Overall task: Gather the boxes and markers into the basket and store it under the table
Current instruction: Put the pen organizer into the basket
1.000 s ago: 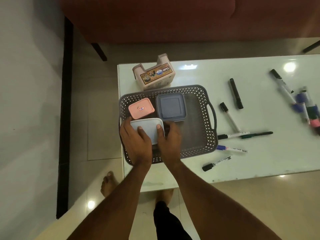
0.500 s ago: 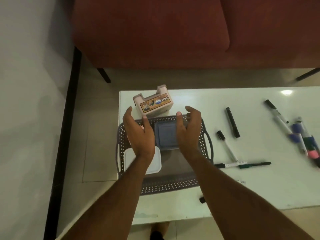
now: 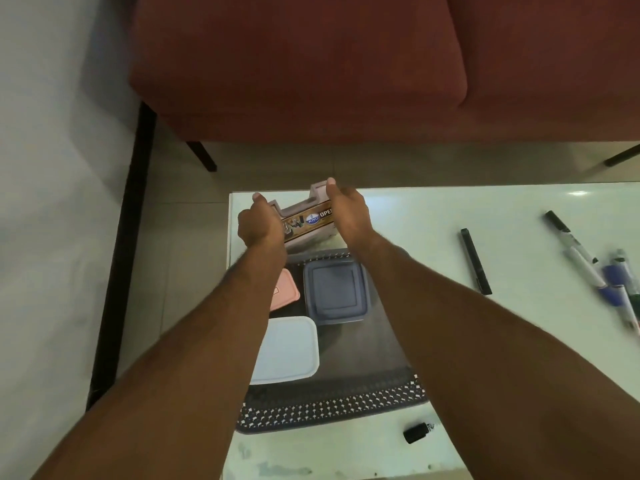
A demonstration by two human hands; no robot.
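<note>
A pinkish box with a printed label stands on the white table just beyond the dark perforated basket. My left hand grips its left end and my right hand grips its right end. Inside the basket lie a pink box, a grey-blue box and a white box. A black marker lies to the right of the basket. Several more markers lie near the right edge. My arms hide part of the basket.
A red sofa stands beyond the table on dark legs. Tiled floor and a pale wall with a dark skirting lie to the left. A black marker end shows near the table's front edge.
Both hands left the white box in the basket, reached forward over it and closed on the two ends of the labelled box. The view tilted upward.
</note>
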